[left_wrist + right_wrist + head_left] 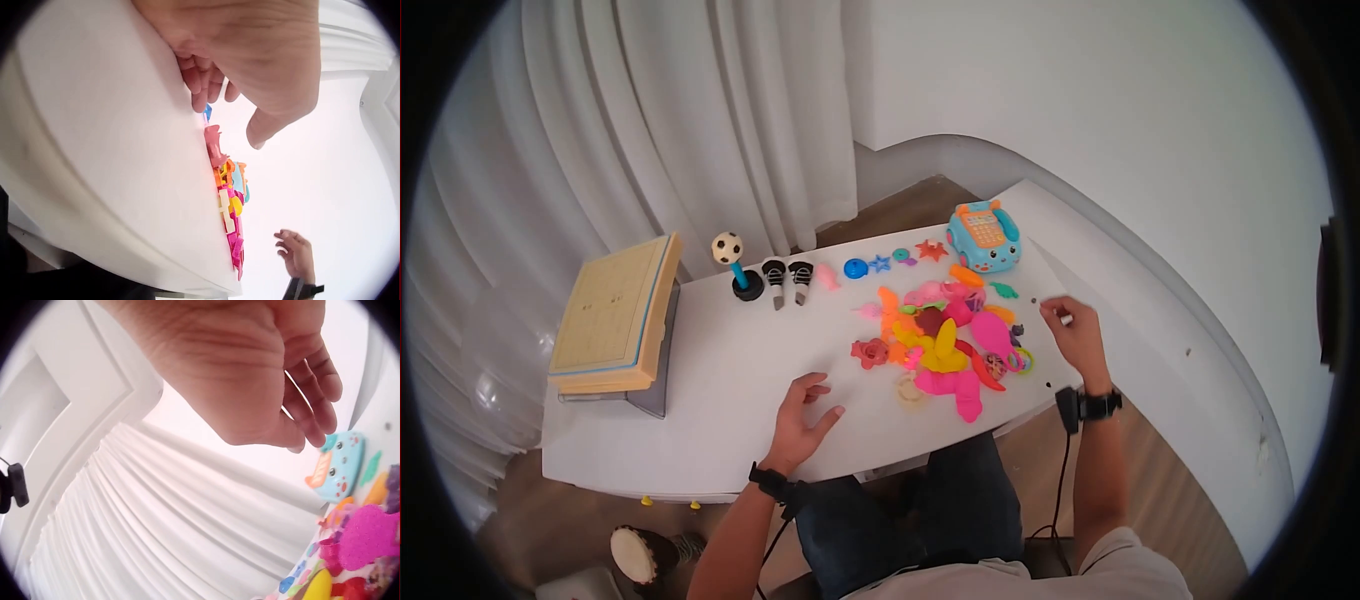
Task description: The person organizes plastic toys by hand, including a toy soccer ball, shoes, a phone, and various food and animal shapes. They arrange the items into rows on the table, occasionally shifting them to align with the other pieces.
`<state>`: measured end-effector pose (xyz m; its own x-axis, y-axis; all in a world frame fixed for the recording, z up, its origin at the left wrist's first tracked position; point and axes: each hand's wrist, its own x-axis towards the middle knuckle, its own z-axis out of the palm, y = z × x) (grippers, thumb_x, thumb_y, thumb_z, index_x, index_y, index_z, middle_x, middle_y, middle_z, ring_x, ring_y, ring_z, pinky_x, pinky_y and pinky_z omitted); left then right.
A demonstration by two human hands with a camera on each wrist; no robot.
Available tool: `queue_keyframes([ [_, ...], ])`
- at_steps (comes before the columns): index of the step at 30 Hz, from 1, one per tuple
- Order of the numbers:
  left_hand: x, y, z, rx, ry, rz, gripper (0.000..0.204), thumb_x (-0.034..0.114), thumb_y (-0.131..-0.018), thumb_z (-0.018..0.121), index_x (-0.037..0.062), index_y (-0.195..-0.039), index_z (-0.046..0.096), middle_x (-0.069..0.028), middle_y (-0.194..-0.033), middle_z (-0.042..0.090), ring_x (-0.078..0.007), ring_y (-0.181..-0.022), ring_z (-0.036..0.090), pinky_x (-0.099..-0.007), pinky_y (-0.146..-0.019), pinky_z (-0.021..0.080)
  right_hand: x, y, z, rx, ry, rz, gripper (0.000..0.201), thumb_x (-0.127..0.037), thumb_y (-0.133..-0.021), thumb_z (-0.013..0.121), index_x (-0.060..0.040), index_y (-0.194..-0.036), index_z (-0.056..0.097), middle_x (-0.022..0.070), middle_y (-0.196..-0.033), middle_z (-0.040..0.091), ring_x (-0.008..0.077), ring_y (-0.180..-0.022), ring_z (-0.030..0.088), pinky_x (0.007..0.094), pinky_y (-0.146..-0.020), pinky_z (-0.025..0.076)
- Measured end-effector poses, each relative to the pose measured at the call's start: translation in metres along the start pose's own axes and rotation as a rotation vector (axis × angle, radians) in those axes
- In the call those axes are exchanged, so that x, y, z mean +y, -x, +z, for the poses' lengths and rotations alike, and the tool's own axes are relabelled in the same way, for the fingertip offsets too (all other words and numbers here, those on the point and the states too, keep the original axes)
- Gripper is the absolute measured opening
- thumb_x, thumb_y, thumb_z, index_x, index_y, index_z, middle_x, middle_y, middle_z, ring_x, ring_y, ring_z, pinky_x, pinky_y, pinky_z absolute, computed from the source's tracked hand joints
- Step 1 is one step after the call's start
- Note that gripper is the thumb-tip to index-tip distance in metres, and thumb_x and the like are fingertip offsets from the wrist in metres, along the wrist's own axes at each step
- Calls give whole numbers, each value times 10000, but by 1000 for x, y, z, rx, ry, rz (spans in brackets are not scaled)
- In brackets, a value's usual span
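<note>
My left hand [802, 425] rests low at the left of a heap of toys, with its fingers loosely bent and its thumb apart. In the left wrist view nothing sits in that hand [250, 56]. A reddish crown-like toy [869, 352] is the toy nearest it. Off the heap's right side hovers my right hand [1077, 338], fingers relaxed and holding nothing. Near its fingertips lie a tiny dark bit [1033, 300] and a green toy [1004, 290]. The heap includes a magenta paddle-shaped toy [991, 335], yellow pieces [945, 345] and a red curved piece [984, 368].
A blue toy telephone [983, 240] stands at the back right. Along the back edge sit a star-shaped red toy [931, 251], a blue round toy [856, 268], black-and-grey shoe-like items [787, 280] and a football on a stand [727, 248]. A tilted board [615, 315] stands at left.
</note>
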<state>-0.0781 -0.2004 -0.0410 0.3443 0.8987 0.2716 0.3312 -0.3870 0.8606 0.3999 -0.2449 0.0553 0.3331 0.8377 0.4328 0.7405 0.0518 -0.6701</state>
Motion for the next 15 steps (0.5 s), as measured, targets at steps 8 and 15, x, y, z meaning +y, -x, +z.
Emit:
queue_keyframes([
  [8,5,-53,-23,-87,79,-268,278,162,-1010,769,-9,-1223,714,-92,-1099,774,-162,-1001,737,-315,-927,572,82,70,44,240,-34,47,225,-171,-1040,686,-55,-1229,721,182,-1261,723,344,-1186,660,427,-983,537],
  [15,36,-144,1,-173,-127,-42,237,161,-1008,749,-23,-1156,734,-100,-961,801,-171,-882,762,-314,-837,591,87,66,63,366,20,113,290,-166,-1141,481,-1,-1333,621,222,-1475,584,401,-1382,539,473,-1128,465],
])
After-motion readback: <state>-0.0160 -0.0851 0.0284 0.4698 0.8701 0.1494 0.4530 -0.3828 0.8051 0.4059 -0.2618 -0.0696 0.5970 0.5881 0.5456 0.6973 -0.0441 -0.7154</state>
